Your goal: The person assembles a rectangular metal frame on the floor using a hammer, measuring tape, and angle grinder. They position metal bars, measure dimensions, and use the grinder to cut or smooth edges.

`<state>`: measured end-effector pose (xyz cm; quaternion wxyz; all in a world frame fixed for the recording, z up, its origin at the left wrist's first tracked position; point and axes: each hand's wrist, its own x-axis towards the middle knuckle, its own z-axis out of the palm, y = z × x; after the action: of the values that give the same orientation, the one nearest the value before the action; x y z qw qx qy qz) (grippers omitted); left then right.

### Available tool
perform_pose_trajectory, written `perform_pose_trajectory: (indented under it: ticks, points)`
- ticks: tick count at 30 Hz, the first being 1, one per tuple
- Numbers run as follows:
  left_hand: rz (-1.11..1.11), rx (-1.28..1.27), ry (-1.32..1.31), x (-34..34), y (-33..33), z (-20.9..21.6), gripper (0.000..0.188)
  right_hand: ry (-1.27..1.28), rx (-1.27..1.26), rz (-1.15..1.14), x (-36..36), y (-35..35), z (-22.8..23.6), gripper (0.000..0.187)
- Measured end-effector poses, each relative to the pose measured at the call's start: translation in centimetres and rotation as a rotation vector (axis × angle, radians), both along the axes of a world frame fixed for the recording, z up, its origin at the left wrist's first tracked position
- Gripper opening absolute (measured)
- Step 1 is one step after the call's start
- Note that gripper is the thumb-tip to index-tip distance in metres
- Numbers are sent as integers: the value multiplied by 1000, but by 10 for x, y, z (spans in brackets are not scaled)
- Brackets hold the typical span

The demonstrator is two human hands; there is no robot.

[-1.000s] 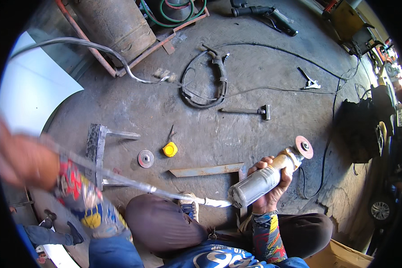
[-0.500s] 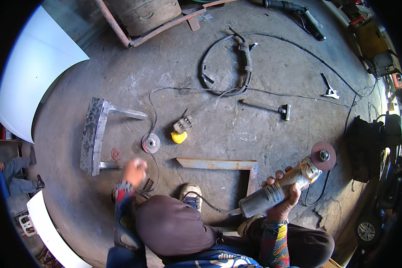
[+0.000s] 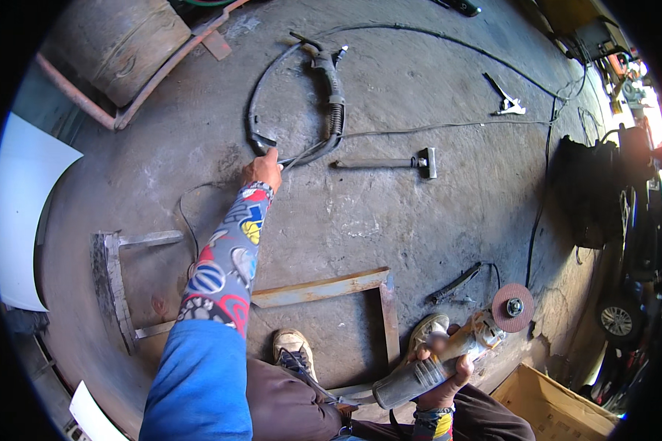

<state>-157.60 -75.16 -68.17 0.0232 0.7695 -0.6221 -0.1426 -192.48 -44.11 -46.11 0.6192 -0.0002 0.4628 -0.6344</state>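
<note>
My left hand (image 3: 262, 170) reaches far forward with closed fingers. It is beside the looped black cable of a welding torch (image 3: 329, 92), where a thin grey cord (image 3: 419, 128) runs up to the fingers. What lies inside the fingers is hidden. My right hand (image 3: 446, 378) is wrapped round the body of an angle grinder (image 3: 419, 376), held low at the right by my knee. Its reddish-brown disc (image 3: 513, 308) points up and away from me. An L-shaped rusty steel frame (image 3: 324, 288) lies on the floor between my left arm and the grinder.
A hammer (image 3: 386, 162) and a locking clamp (image 3: 504, 97) lie ahead on the concrete floor. A welded metal frame (image 3: 116, 287) is at the left. Near my right foot lies a dark clamp-like tool (image 3: 456, 285). A cardboard box (image 3: 555, 404) stands at the lower right.
My left hand has stretched forward and right to the cord by the torch. Its arm now covers the yellow item, the socket block and the loose disc. The grinder stays in my right hand.
</note>
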Motion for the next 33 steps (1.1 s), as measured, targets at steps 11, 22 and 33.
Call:
perform_pose_trajectory:
  ticks: [11,22,33]
  points:
    - [137,-416,265,119,113,234,33,-2,-7,113,9,-16,2,72]
    - [111,225,-214,180,344,158,23,-32,-157,225,27,-14,5,66]
    - [941,-57,48,163,188,-25,46,55,-159,181,16,24,7,71]
